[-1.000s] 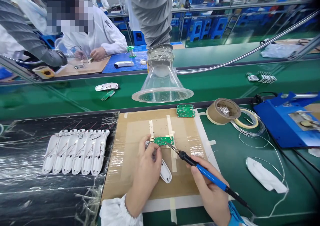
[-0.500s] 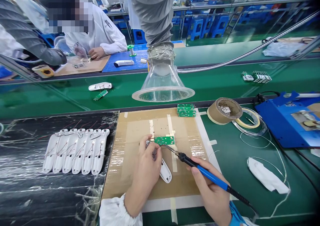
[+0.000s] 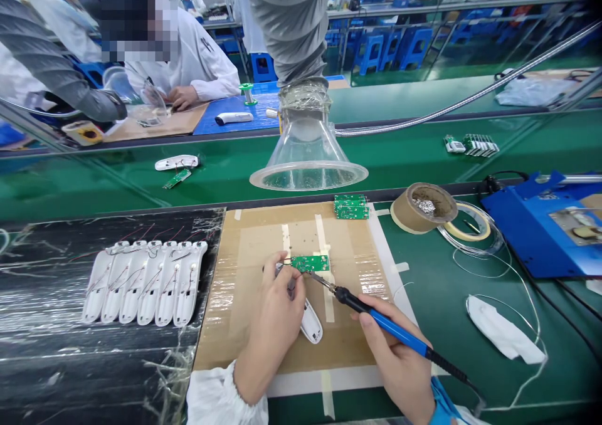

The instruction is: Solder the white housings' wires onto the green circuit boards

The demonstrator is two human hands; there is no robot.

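Soldering iron [image 3: 396, 331] gripped by right hand [image 3: 404, 368], tip shifted to circuit board [image 3: 309, 263] edge, work seemingly there; left hand [image 3: 276, 309] pinched, contents unclear.

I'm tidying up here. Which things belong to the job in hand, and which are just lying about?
Seem to belong:
soldering iron, in the right hand
circuit board, beside the left hand
white shell, partly behind that hand
likely the row of six similar shells

Apparently just lying about:
white cloth-like piece, at right
plastic bag, at upper right
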